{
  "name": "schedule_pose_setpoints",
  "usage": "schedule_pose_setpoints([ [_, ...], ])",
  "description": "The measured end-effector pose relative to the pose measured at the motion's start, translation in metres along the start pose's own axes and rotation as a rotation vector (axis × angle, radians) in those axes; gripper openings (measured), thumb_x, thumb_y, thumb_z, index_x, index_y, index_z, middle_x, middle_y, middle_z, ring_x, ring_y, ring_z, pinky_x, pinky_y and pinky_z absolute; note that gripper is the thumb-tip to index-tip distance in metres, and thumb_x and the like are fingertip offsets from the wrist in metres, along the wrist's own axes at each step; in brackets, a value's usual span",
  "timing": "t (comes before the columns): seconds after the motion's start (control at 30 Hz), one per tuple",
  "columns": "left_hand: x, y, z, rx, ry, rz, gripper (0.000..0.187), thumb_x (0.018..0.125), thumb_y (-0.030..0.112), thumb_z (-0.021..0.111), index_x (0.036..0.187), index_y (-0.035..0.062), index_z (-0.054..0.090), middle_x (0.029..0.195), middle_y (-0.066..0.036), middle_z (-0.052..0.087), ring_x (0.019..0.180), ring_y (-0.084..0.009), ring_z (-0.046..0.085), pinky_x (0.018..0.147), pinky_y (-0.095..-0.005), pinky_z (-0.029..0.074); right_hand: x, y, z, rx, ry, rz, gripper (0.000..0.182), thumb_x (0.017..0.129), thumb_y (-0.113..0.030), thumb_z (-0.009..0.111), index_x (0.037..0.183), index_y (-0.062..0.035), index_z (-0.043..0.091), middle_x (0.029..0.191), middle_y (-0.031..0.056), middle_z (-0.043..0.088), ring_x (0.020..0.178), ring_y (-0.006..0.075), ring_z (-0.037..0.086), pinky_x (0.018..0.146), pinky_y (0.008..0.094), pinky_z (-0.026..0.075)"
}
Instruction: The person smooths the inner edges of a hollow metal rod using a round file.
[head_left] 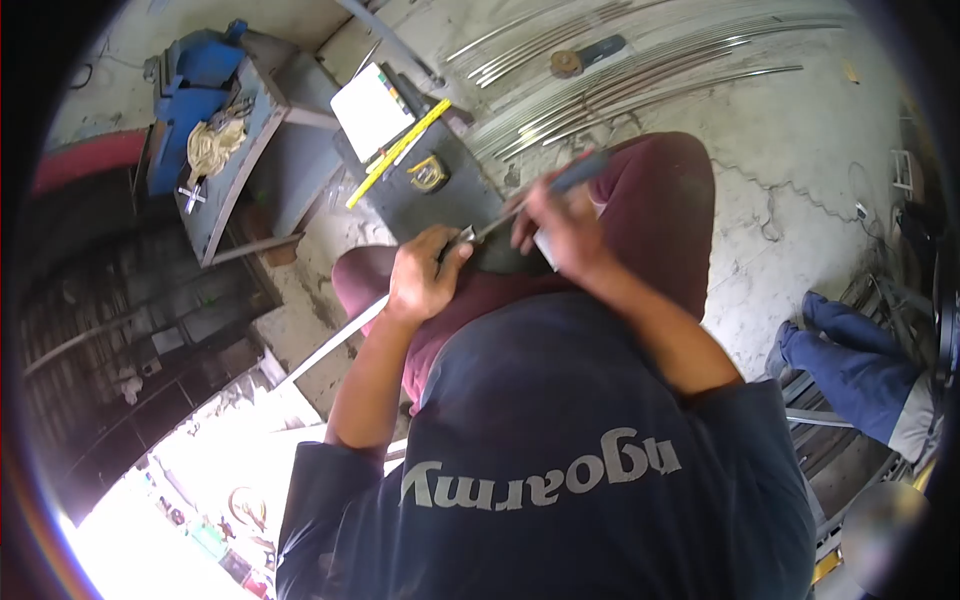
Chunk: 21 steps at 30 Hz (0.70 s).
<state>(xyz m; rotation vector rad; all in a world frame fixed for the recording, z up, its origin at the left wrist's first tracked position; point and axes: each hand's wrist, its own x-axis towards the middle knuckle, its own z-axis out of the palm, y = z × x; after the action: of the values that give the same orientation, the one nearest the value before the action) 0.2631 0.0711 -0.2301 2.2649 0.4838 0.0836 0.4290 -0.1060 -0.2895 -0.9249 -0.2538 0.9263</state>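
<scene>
Upper left: blue vise [195, 85] on grey surface [235, 165] w/ rag [212, 145]. Centre: left hand [425, 275], grip clamped on thin metal strip [335, 340] running down-left. Just right: right hand [560, 225], grip clamped on blue-handled tool [560, 185], tip at strip by left thumb. Upper right: curved metal rods [640, 75] on floor.

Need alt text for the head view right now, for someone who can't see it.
Seen from above, the person's left hand grips a long metal strip over the lap while the right hand holds a blue-handled tool against its end. Ahead on the concrete floor stand a dark box with a yellow ruler and curved metal rods.
</scene>
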Motion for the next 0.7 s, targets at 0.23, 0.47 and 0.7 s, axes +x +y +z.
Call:
schedule_pose_setpoints([
  [0.23, -0.001, 0.003, -0.005, -0.082, -0.134, -0.186, 0.022, 0.107, 0.02, 0.063, 0.11, -0.0009, 0.072, 0.09, -0.021, 0.069, 0.084, -0.0414, 0.068, 0.078, -0.0462, 0.053, 0.008, -0.015, -0.009, -0.077, 0.042, -0.098, 0.02, 0.116, -0.025, 0.053, 0.12, -0.0058, 0.048, 0.1, 0.0187, 0.074, 0.069, 0.0187, 0.072, 0.059, 0.0316, 0.058],
  [0.47, 0.001, 0.001, -0.007, -0.125, -0.184, -0.212, 0.029, 0.111, 0.022, 0.057, 0.101, -0.0016, 0.069, 0.086, -0.017, 0.068, 0.077, -0.0308, 0.066, 0.074, -0.0416, 0.052, 0.007, -0.016, -0.005, -0.051, 0.001, -0.077, 0.021, 0.114, -0.022, 0.057, 0.124, -0.0065, 0.047, 0.104, 0.0189, 0.073, 0.071, 0.0187, 0.071, 0.061, 0.0324, 0.058],
  [0.7, 0.004, 0.01, -0.008, -0.191, -0.112, -0.13, 0.038, 0.091, 0.015, 0.088, 0.115, 0.004, 0.06, 0.088, -0.007, 0.069, 0.075, -0.0118, 0.061, 0.067, -0.0308, 0.05, 0.024, -0.036, -0.018, -0.052, 0.092, -0.165, 0.019, 0.115, -0.021, 0.054, 0.118, -0.0034, 0.049, 0.102, 0.0194, 0.073, 0.069, 0.0179, 0.071, 0.059, 0.0326, 0.059],
])
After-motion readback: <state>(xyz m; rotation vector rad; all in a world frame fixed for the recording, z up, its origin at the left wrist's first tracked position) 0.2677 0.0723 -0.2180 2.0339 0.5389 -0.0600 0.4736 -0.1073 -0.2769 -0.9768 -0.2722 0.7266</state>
